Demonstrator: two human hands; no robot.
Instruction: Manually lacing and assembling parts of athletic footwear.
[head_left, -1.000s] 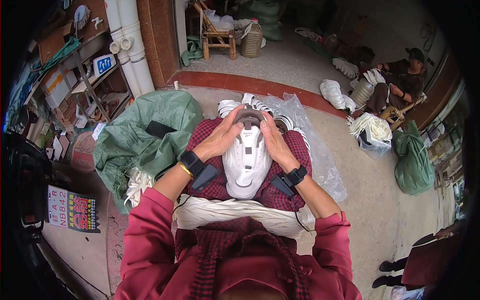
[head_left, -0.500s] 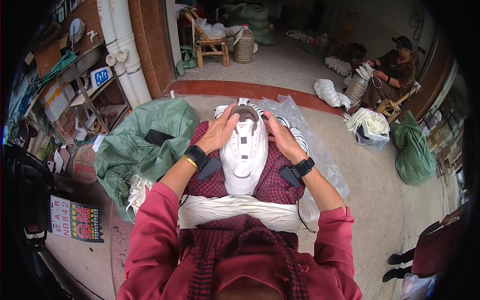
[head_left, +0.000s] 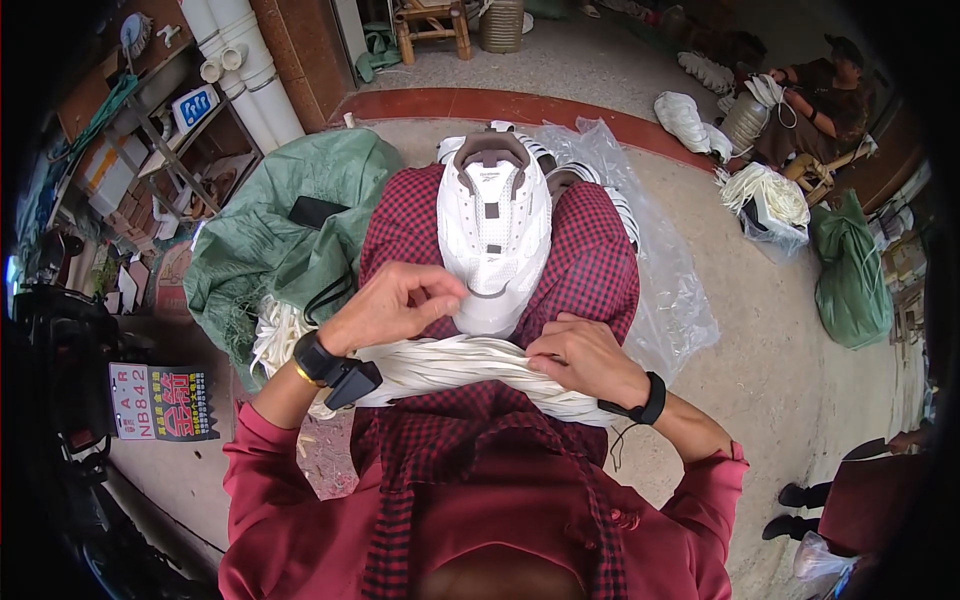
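A white sneaker (head_left: pixel 495 225) without laces rests on my checked lap, its toe toward me. Across my thighs lies a thick bundle of white shoelaces (head_left: pixel 450 368). My left hand (head_left: pixel 395 303) is beside the sneaker's toe, above the bundle; its fingers are loosely bent and apart, with nothing visible in them. Thumb and fingertips of my right hand (head_left: pixel 582 352) pinch laces at the right part of the bundle. Behind the sneaker, more white shoes (head_left: pixel 620 212) lie partly hidden by my right knee.
A green woven sack (head_left: pixel 250 240) with a dark phone (head_left: pixel 318 211) on it stands at my left, with loose white laces (head_left: pixel 280 340) below. Clear plastic sheeting (head_left: pixel 675 310) lies at my right. Farther right are a box of laces (head_left: pixel 770 215), a green sack (head_left: pixel 850 270) and a seated person (head_left: pixel 815 105).
Both hands have left the sneaker's collar and come toward me. My right hand has taken hold of laces in the bundle. The view has tipped downward.
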